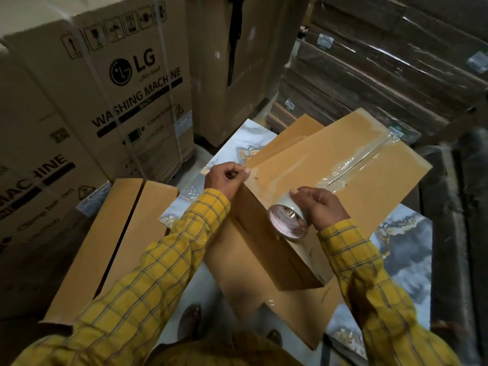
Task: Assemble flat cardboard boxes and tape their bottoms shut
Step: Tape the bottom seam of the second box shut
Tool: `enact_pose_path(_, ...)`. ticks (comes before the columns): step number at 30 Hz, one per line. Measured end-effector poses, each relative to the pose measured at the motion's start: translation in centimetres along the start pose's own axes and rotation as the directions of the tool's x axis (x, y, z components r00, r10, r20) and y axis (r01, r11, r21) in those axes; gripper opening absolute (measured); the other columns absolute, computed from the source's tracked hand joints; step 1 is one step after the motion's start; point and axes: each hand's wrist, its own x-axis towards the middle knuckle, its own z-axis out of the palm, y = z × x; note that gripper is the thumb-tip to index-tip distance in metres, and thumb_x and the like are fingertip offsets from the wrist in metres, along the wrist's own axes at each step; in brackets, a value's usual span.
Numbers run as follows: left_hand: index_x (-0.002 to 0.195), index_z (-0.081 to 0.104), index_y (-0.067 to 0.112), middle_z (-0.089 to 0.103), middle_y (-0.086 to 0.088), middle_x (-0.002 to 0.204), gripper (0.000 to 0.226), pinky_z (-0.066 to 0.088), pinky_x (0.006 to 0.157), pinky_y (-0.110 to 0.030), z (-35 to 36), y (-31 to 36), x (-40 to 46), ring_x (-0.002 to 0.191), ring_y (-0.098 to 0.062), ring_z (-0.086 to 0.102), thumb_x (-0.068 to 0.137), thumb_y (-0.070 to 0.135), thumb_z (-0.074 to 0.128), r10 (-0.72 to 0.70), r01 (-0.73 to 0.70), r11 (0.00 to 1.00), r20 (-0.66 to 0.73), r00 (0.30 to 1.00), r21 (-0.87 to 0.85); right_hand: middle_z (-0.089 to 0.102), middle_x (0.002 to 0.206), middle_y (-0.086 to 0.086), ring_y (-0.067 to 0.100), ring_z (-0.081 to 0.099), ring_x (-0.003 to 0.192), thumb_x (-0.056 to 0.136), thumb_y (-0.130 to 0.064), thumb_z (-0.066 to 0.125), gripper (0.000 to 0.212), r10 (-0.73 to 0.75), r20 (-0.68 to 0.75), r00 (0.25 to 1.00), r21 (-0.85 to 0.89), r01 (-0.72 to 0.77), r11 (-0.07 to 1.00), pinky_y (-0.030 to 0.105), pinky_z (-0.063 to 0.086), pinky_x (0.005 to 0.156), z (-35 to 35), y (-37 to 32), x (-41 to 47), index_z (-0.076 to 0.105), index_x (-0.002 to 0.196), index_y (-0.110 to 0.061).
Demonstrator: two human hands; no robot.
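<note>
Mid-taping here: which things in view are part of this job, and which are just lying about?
In the job: box being taped; clear tape roll in right hand; left hand holding the box corner.

Lying about: untaped box; LG washing machine cartons; wrapped cardboard stacks.

Small print on washing-machine carton (111, 83) blurred, right hand (320, 207) hiding tape roll (289, 220) side

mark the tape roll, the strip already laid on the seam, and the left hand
tape roll (289, 221): head view, on its open core.
tape strip (351, 165): head view, on the glossy run along the box seam.
left hand (227, 178): head view, on the knuckles at the box corner.
</note>
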Motion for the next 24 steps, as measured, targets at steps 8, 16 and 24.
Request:
enact_pose_path(8, 0.085, 0.079, 0.02, 0.075, 0.005, 0.082, 0.021, 0.053, 0.076, -0.024, 0.3, 0.6, -0.4, 0.083, -0.015, 0.069, 0.084, 0.041, 0.076, -0.054, 0.055, 0.998, -0.019, 0.998, 0.037, 0.054, 0.068, 0.006, 0.014, 0.051, 0.062, 0.085, -0.018, 0.072, 0.026, 0.017, 0.007, 1.0, 0.313, -0.018, 0.95, 0.023, 0.043, 0.059, -0.6, 0.8, -2.1, 0.062, 0.072, 0.001)
enact_pose_path(16, 0.095, 0.08, 0.022, 0.076, 0.007, 0.084, 0.016, 0.059, 0.082, -0.034, 0.5, 0.4, -1.0, 0.08, -0.012, 0.07, 0.082, 0.03, 0.079, -0.058, 0.058, 0.997, 0.002, 0.998, 0.052, 0.069, 0.084, 0.012, 0.024, 0.062, 0.08, 0.077, -0.02, 0.066, 0.031, 0.014, 0.062, 0.998, 0.388, -0.037, 0.921, 0.032, 0.05, 0.076, -1.4, 2.7, -3.3, 0.068, 0.095, 0.006)
enact_pose_path(24, 0.099, 0.078, 0.02, 0.075, 0.005, 0.092, 0.02, 0.059, 0.09, -0.04, 1.9, 1.1, -2.1, 0.09, -0.014, 0.07, 0.081, 0.028, 0.079, -0.121, 0.113, 0.991, -0.143, 0.982, -0.064, 0.072, 0.088, 0.015, 0.023, 0.066, 0.083, 0.077, -0.046, 0.081, 0.045, -0.058, 0.112, 0.992, 0.215, 0.033, 0.976, 0.027, 0.054, 0.075, -3.5, 3.6, -4.5, 0.071, 0.09, -0.004)
